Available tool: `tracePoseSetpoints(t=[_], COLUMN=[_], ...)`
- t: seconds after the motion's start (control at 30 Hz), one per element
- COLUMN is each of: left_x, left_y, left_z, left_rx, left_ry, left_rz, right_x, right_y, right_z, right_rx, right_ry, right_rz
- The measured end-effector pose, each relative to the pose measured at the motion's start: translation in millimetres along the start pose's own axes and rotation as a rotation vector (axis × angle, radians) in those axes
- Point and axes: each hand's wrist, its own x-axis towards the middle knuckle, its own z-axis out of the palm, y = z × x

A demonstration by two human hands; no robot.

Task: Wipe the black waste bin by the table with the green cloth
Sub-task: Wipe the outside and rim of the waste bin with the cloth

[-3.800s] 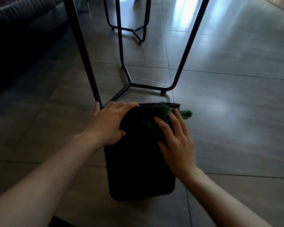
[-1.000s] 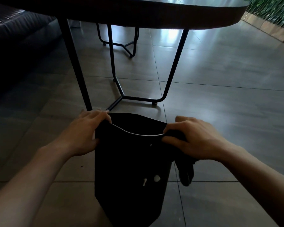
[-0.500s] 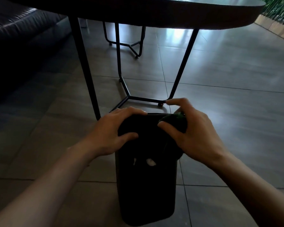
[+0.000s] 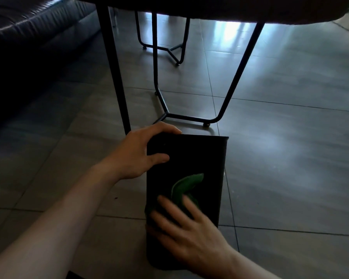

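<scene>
Grey floor tiles (image 4: 280, 137) with dark grout lines fill the scene, and patches of light are reflected in them at upper centre and at right. At far left, a dark padded sofa (image 4: 28, 33) is seen in deep shadow. Beside it, the thin black metal legs (image 4: 117, 77) of the table (image 4: 210, 9) are planted on the tiles, joined low down by a bent floor bar; only the dark underside edge of the tabletop is visible along the top of the view. A second, similar metal frame (image 4: 169, 47) is seen farther back.

The black waste bin (image 4: 199, 156) is located at lower centre, just in front of the near table leg, with its broad side turned toward the camera and its rim pointing toward the table.

The left hand (image 4: 137, 154) is clamped over the upper left corner of the bin: the fingers are curled over the rim and the thumb is pressed against the near face.

The green cloth (image 4: 183, 188) is held flat against the lower half of that face. It is pinned there by the right hand (image 4: 189, 232), whose fingers are spread and laid over the cloth; the hand is motion-blurred. A curved fold of cloth projects above the fingertips.
</scene>
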Motion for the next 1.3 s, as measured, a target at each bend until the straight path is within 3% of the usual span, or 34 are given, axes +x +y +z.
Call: tracePoseSetpoints(t=[0.1, 0.17, 0.33, 0.4, 0.43, 0.5, 0.57, 0.63, 0.7, 0.8, 0.87, 0.93, 0.97, 1.03, 1.1, 1.17, 1.23, 1.3], left_x=[-1.9, -1.6, -0.6, -0.1, 0.6, 1.5, 1.7, 1.7, 2.3, 3.0, 3.3, 2.7, 2.6, 2.4, 2.1, 2.2, 2.4, 3.2], left_y=[2.2, 3.2, 3.1, 2.0, 1.4, 0.5, -0.8, -1.5, -1.5, -0.1, 2.5, 2.7, 2.1, 1.0, 0.1, -0.3, -1.4, -1.9], left_z=[-0.2, -0.7, -0.1, 0.0, 0.1, -0.6, -0.6, -0.5, -0.8, -0.6, -0.1, -0.5, -1.1, -1.8, -1.1, 0.4, -0.5, -0.5], left_rx=[0.010, 0.005, 0.033, 0.025, 0.022, 0.013, -0.008, -0.016, -0.010, 0.009, 0.018, 0.015, 0.012, 0.008, 0.003, -0.008, -0.015, -0.003], left_ry=[-0.013, 0.005, 0.019, 0.026, 0.030, 0.031, 0.017, 0.014, 0.017, 0.005, -0.004, 0.002, 0.008, 0.015, 0.006, 0.004, 0.016, 0.017], left_rz=[-0.014, -0.004, 0.020, 0.021, 0.015, -0.012, -0.033, -0.041, -0.042, -0.031, -0.003, 0.014, 0.015, 0.004, -0.002, 0.003, 0.000, -0.002], right_x=[-17.0, -16.1, 26.6, 37.8, 32.2, 5.6, -28.0, -45.4, -39.8, -0.7, 29.6, 42.6, 36.0, 2.8, -39.2, -61.6, -55.2, -30.0], right_y=[0.0, 16.7, 76.2, 75.8, 65.8, 31.8, 2.4, -5.0, 4.9, 45.0, 75.4, 78.3, 68.7, 30.9, 0.3, -2.7, 12.2, 41.6], right_z=[3.3, -4.4, -29.5, -28.4, -22.1, -3.2, 7.6, 8.7, 2.8, -17.3, -31.5, -33.0, -28.0, -10.1, 1.8, 5.3, 0.4, -11.1], right_rx=[-0.121, -0.145, -0.034, -0.031, -0.056, -0.066, -0.087, -0.105, -0.075, -0.012, -0.008, -0.015, -0.045, -0.056, -0.078, -0.101, -0.048, 0.032], right_ry=[-0.097, -0.091, 0.214, 0.241, 0.220, 0.102, -0.113, -0.323, -0.221, 0.112, 0.216, 0.241, 0.212, 0.074, -0.177, -0.350, -0.181, 0.095], right_rz=[-0.197, -0.172, 0.439, 0.552, 0.512, 0.256, -0.090, -0.277, -0.209, 0.189, 0.464, 0.577, 0.521, 0.236, -0.106, -0.250, -0.143, 0.130])
